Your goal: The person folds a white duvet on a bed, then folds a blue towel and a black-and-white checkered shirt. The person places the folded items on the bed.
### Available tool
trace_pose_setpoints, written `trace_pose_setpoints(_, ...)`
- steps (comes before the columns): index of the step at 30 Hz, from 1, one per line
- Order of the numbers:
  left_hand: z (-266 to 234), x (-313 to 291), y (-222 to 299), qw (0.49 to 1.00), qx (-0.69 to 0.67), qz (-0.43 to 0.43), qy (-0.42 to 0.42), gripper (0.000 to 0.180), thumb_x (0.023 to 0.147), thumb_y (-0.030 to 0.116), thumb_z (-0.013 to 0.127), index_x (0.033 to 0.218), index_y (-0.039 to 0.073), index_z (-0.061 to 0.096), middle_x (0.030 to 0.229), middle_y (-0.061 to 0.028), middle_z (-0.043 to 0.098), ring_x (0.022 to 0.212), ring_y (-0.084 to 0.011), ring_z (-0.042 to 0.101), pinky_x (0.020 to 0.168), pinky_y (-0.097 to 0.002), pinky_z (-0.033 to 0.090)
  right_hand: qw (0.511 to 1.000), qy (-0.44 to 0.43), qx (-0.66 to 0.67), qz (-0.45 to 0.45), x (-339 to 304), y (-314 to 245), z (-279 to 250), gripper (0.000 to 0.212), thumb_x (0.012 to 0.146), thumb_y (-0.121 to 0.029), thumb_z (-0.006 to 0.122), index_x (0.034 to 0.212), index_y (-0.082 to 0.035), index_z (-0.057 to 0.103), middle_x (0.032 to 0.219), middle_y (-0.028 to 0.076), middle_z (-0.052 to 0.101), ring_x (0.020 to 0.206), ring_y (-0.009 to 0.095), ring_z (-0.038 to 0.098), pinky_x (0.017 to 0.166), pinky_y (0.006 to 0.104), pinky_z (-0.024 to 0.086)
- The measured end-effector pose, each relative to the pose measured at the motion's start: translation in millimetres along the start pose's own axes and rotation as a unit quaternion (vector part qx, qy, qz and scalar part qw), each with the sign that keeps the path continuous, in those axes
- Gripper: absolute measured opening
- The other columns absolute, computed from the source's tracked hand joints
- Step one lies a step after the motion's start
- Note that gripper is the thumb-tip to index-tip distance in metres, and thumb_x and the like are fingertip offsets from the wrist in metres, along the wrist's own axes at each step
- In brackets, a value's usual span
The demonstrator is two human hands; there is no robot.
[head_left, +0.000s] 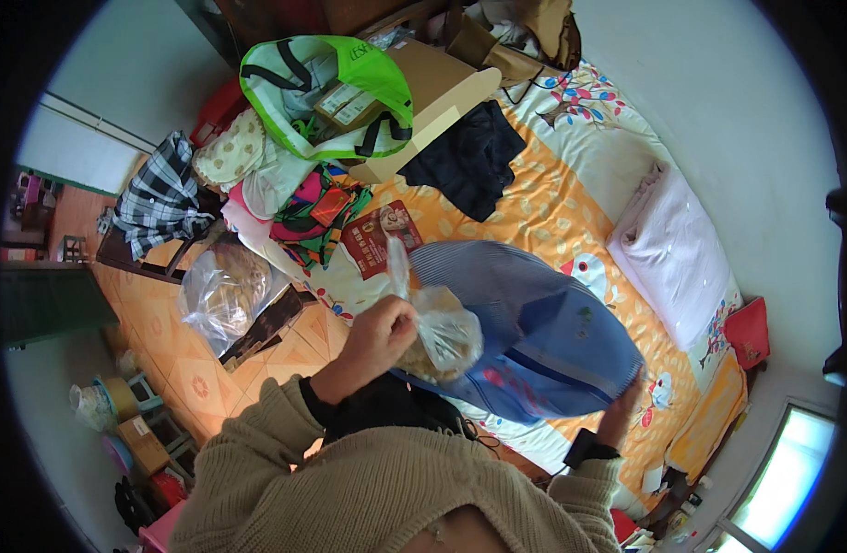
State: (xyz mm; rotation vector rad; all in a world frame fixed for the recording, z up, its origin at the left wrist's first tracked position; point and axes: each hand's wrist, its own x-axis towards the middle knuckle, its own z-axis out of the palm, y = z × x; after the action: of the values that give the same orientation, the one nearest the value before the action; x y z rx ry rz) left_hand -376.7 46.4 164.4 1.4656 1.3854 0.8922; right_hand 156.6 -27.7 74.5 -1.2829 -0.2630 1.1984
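My left hand point(375, 336) is closed round the gathered neck of a clear plastic bag point(449, 332). Something pale brown fills the bag, but I cannot make out its kind. It hangs over the near left part of a large blue striped cloth bag point(543, 309), which lies on the bed. At the cloth bag's right end, my right hand point(623, 407) grips its edge, with the fingertips partly hidden by the fabric. Just beyond the plastic bag lies a dark red printed packet point(382, 238).
The bed's orange patterned sheet point(543, 198) carries a folded pale pink blanket point(672, 249), dark clothing point(469, 157) and a cardboard box point(442, 83). A green tote bag point(326, 97) stands far left. Left of the bed, a clear-wrapped bundle point(228, 286) rests on a wooden seat.
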Motion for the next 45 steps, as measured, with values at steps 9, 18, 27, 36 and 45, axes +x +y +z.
trace_pose_setpoints(9,-11.8,42.4,-71.1,0.982,0.148,-0.02,0.118,0.014,0.079,0.004,0.065,0.091,0.004,0.058,0.075,-0.0129,0.061,0.068,-0.0253,0.064,0.062,-0.034,0.05,0.964,0.202,-0.066,-0.163,-70.2,-57.4,15.1,0.045,0.099,-0.031,0.051,0.132,-0.001,0.046,0.119,0.013,0.059,0.103,0.024,0.06,0.088,0.0362,0.051)
trace_pose_setpoints(18,21.4,73.6,-83.1,0.977,0.081,-0.096,0.17,0.018,0.08,0.012,0.065,0.094,0.001,0.062,0.075,-0.0107,0.064,0.068,-0.0198,0.063,0.065,-0.032,0.05,0.96,0.071,-0.211,-0.169,-35.3,11.1,59.9,0.03,0.1,-0.017,0.052,0.12,0.004,0.055,0.108,0.006,0.061,0.095,0.013,0.055,0.082,0.0254,0.044)
trace_pose_setpoints(27,97.0,44.2,-145.8,0.977,0.162,-0.137,-0.015,0.026,0.081,0.022,0.063,0.099,0.003,0.063,0.085,-0.0147,0.067,0.083,-0.0281,0.067,0.074,-0.0385,0.051,0.947,0.045,-0.317,-0.003,-17.2,87.2,77.8,0.024,0.096,-0.021,0.057,0.088,0.002,0.054,0.07,0.004,0.056,0.054,0.01,0.053,0.041,0.0255,0.043)
trace_pose_setpoints(36,108.9,29.7,-98.2,0.974,0.12,-0.112,-0.153,0.057,0.088,0.012,0.059,0.142,0.009,0.042,0.095,-0.0094,0.063,0.083,-0.0201,0.062,0.074,-0.0325,0.05,0.97,-0.039,-0.238,0.024,-21.4,77.4,75.8,0.018,0.096,-0.018,0.056,0.093,-0.001,0.062,0.075,0.002,0.062,0.056,0.009,0.055,0.045,0.0241,0.046)
trace_pose_setpoints(45,117.5,70.7,-33.7,0.958,-0.006,-0.144,-0.249,0.04,0.093,0.023,0.059,0.128,0.004,0.053,0.112,-0.0066,0.062,0.097,-0.0147,0.058,0.08,-0.0299,0.048,0.989,-0.115,-0.09,-0.009,-91.0,-58.9,113.6,0.029,0.093,-0.004,0.056,0.122,0.002,0.057,0.112,0.007,0.064,0.1,0.014,0.06,0.087,0.0277,0.047)
